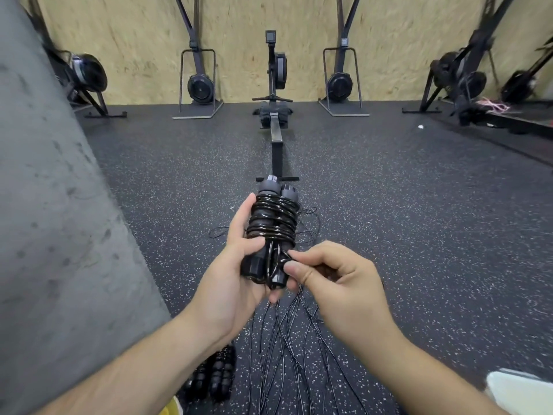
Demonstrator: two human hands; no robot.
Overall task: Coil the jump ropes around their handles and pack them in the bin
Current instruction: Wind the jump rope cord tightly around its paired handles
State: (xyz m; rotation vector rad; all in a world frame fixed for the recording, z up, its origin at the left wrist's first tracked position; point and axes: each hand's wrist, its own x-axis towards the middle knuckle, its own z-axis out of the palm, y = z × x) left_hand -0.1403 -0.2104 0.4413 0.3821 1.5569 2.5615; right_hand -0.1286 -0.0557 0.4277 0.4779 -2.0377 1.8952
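Note:
My left hand (236,265) grips a pair of black jump rope handles (273,229) held side by side, with black cord coiled tightly round their middle. My right hand (332,280) pinches the cord at the near end of the bundle between thumb and forefinger. Several loose black ropes (287,354) trail across the floor below my hands. More black handles (214,378) lie on the floor by my left forearm. No bin is in view.
A grey concrete pillar (51,220) fills the left side. A rowing machine (276,121) stretches ahead on the speckled rubber floor, with ski machines (199,82) against the plywood wall. A white object (520,390) sits at the lower right corner.

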